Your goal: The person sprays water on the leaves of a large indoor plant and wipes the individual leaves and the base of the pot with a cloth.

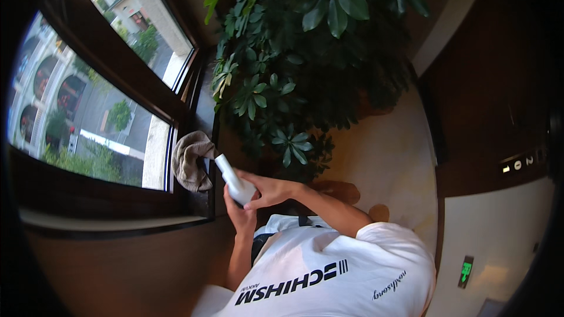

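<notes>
A white pump bottle [238, 188] is held between both hands, tilted with its nozzle towards the window. My left hand [240, 210] grips the bottle's lower side. My right hand [269, 190] wraps the bottle from the other side, with fingers near its pump end. Just beyond the nozzle, a crumpled brown-grey cloth [193, 161] lies on the dark window sill [203, 112]. What the bottle contains cannot be told.
A dark-framed window [116, 68] stands on the left. Beyond the hands, a large leafy potted plant [293, 66] reaches close to the sill. A dark door [489, 127] and a lit green exit sign [465, 272] are on the right.
</notes>
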The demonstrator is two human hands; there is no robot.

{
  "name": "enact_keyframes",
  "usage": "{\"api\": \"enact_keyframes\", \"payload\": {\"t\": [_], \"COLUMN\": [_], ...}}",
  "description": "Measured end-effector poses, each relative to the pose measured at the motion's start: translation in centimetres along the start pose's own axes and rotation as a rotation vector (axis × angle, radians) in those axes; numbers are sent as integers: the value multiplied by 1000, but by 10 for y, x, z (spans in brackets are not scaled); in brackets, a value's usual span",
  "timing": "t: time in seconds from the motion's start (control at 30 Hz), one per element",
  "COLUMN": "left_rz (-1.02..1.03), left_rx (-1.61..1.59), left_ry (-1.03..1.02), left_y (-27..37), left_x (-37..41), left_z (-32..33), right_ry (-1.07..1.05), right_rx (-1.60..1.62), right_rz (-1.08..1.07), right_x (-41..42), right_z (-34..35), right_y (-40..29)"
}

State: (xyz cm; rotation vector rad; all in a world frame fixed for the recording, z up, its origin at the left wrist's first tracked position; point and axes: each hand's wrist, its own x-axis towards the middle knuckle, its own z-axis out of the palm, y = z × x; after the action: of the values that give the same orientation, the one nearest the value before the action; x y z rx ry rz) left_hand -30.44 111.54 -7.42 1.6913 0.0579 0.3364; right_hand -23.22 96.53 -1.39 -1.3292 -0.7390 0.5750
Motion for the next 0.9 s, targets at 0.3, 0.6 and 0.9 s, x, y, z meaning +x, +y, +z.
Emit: {"api": "enact_keyframes", "payload": {"t": [0.3, 0.6, 0.9], "left_rz": [419, 309, 286], "left_rx": [295, 347, 367], "left_ry": [-174, -173, -158], "left_y": [74, 51, 39], "left_x": [14, 7, -13], "left_z": [111, 159, 176], "right_ry": [1001, 987, 969], "right_rx": [-176, -167, -149], "right_rz": [-130, 13, -140], "right_x": [-43, -62, -80], "right_z": [-42, -95, -98], "right_y": [-28, -32, -13]}}
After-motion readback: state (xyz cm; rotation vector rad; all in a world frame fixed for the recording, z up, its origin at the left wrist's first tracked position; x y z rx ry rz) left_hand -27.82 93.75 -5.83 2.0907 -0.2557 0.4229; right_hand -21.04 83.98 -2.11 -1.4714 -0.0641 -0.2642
